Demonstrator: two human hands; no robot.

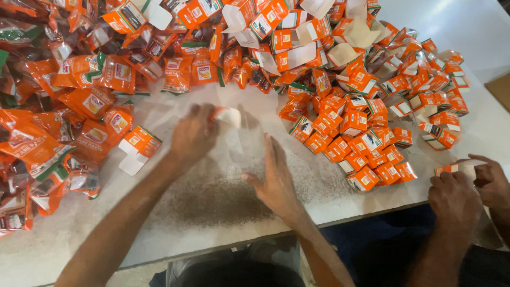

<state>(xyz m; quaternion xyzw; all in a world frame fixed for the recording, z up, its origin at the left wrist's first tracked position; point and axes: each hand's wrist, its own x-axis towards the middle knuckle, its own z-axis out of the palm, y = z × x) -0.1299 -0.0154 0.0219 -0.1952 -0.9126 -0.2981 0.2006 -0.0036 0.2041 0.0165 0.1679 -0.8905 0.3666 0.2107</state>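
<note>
Orange-and-white, a small carton is pinched in the fingers of the left hand, blurred. Just beside it, the right hand lies flat and open on the white table, holding nothing. Left of both lie orange sachets; to the right, closed cartons, then a co-worker's hands gripping another carton.

Looks like a small packing workshop: a white worktable buried in orange sachets along its far-left edge, small orange cartons heaped toward the right corner, plus a co-worker's hands.
</note>
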